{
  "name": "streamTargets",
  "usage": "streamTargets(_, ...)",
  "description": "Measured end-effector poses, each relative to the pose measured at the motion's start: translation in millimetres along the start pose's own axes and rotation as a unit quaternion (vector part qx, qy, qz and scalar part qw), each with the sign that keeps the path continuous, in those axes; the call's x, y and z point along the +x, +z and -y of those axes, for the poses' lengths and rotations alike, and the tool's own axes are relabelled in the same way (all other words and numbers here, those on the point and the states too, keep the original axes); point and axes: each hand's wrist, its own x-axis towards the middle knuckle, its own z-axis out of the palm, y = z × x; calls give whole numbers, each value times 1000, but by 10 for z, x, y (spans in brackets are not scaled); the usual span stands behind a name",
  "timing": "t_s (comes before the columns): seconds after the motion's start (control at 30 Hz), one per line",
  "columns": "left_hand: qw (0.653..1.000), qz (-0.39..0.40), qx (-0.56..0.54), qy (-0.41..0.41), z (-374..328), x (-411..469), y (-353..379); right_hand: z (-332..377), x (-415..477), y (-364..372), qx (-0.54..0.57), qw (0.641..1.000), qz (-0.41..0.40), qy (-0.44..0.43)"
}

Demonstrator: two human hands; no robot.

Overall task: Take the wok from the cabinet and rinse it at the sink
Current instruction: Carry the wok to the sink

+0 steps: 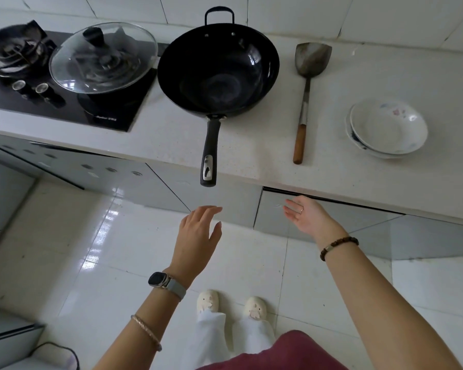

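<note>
A black wok (218,70) rests on the white counter (251,145), its long black handle (209,153) sticking out past the front edge toward me. My left hand (198,236) hovers open below the handle's tip, fingers spread, touching nothing. My right hand (308,217) is open too, palm up, near the slightly open grey cabinet door (332,217) under the counter. No sink is in view.
A glass lid (102,57) lies on the black gas hob (64,97) at left. A metal spatula with a wooden handle (305,97) lies right of the wok. Stacked white bowls (388,128) sit at the far right. White tiled floor and my feet are below.
</note>
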Motion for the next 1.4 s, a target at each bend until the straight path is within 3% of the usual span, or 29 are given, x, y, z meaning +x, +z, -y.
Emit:
streamTargets(0.13,1000,-8,-18,-16,71,64,-115,26,-140,212,-52,998,19,11)
streamTargets(0.33,995,-29,-74,-65,277,306,-320,121,-450,766,-47,991,121,8)
streamTargets(0.43,982,-15,-146,-119,390,517,-398,187,-551,1062,-51,987,152,-4)
streamTargets(0.53,932,19,-298,-207,471,820,-478,222,-552,1358,-48,987,155,-12)
streamTargets(0.8,740,157,-568,-324,645,1663,-487,215,-468,1966,-71,987,145,4)
streamTargets(1.07,664,315,-598,-321,499,2159,-397,173,-405,2262,-70,991,109,-31)
streamTargets(1.17,619,328,-633,-328,424,2254,-370,164,-379,2320,-116,989,80,-41)
streamTargets(1.4,659,338,-590,-321,348,2383,-314,150,-375,2469,-224,969,-33,-95)
